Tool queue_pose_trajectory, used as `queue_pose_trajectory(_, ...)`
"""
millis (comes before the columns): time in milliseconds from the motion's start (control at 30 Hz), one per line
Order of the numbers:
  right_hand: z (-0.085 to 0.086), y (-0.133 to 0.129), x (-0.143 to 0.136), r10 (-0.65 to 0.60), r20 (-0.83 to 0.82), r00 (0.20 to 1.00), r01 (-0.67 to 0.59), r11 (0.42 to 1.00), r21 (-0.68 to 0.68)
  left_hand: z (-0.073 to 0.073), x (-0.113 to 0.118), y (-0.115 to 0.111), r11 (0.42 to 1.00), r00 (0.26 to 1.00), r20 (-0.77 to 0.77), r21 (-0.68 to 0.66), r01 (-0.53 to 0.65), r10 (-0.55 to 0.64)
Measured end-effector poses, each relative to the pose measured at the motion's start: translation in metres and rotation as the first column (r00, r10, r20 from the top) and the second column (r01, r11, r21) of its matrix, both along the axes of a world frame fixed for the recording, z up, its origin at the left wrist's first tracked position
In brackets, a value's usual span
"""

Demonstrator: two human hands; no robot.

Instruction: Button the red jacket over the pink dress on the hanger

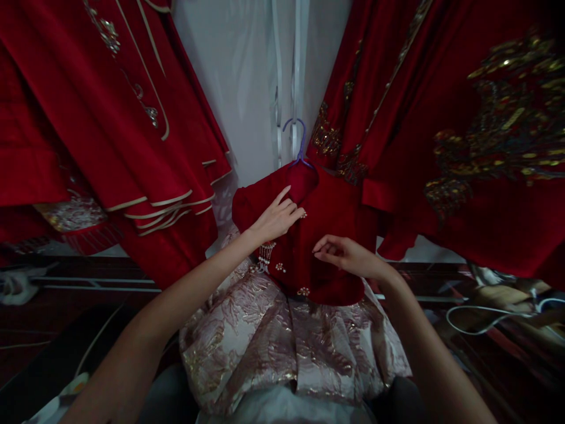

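A short red jacket (335,206) with flower-shaped beaded buttons hangs on a purple wire hanger (302,138), over a pale pink and gold brocade skirt (265,341). My left hand (280,215) is on the jacket's front below the neckline. Its index finger points up, and the other fingers bend round the front edge beside a beaded button (303,215). To the right, my right hand (338,253) is in front of the jacket with thumb and fingertips drawn together; what they hold, if anything, is too small to tell. A pearl tassel (266,253) hangs below my left wrist.
Red garments with pale piping (132,147) hang at the left. At the right hangs a red garment with gold sequin embroidery (503,129). White straps (296,65) run down to the hanger. A white cable loop (468,321) is low at the right.
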State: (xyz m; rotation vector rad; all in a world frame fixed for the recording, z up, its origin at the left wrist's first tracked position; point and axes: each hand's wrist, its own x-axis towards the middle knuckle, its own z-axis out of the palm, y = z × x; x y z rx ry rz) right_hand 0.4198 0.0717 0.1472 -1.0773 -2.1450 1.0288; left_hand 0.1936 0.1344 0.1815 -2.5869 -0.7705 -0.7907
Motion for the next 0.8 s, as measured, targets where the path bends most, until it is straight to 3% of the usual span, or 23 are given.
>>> queue_pose_trajectory(167, 0.015, 0.004, -0.002, -0.137, -0.055, 0.989, 0.14, 0.989, 0.051, -0.005, -0.004, -0.001, 0.99, 0.992, 0.036, 0.074, -0.123, 0.12)
queue_pose_trajectory(300, 0.032, 0.017, -0.031, -0.383, -0.229, 0.895, 0.424, 0.89, 0.168, -0.01, -0.004, -0.011, 0.939, 0.935, 0.178, 0.104, -0.327, 0.306)
queue_pose_trajectory(400, 0.035, 0.026, -0.064, -0.33, -0.313, 0.891, 0.385, 0.914, 0.131, -0.018, -0.004, -0.022, 0.875, 0.862, 0.293, 0.133, -0.466, 0.414)
queue_pose_trajectory(467, 0.028, 0.029, -0.078, -0.373, -0.262, 0.89, 0.427, 0.884, 0.193, -0.021, -0.011, -0.027, 0.832, 0.795, 0.383, 0.108, -0.544, 0.47)
queue_pose_trajectory(533, 0.017, 0.029, -0.077, -0.483, -0.196, 0.853, 0.522, 0.798, 0.303, -0.02, -0.028, -0.026, 0.792, 0.722, 0.446, 0.044, -0.609, 0.53)
queue_pose_trajectory(633, 0.008, 0.03, -0.052, -0.6, -0.157, 0.784, 0.585, 0.631, 0.509, -0.009, -0.068, -0.014, 0.748, 0.653, 0.45, -0.055, -0.661, 0.61)
queue_pose_trajectory(700, 0.011, 0.034, -0.028, -0.648, -0.12, 0.752, 0.56, 0.533, 0.634, 0.002, -0.094, -0.002, 0.716, 0.597, 0.458, -0.139, -0.684, 0.659)
queue_pose_trajectory(800, 0.025, 0.048, 0.003, -0.728, -0.063, 0.683, 0.528, 0.432, 0.731, 0.015, -0.118, 0.015, 0.668, 0.509, 0.469, -0.279, -0.69, 0.721)
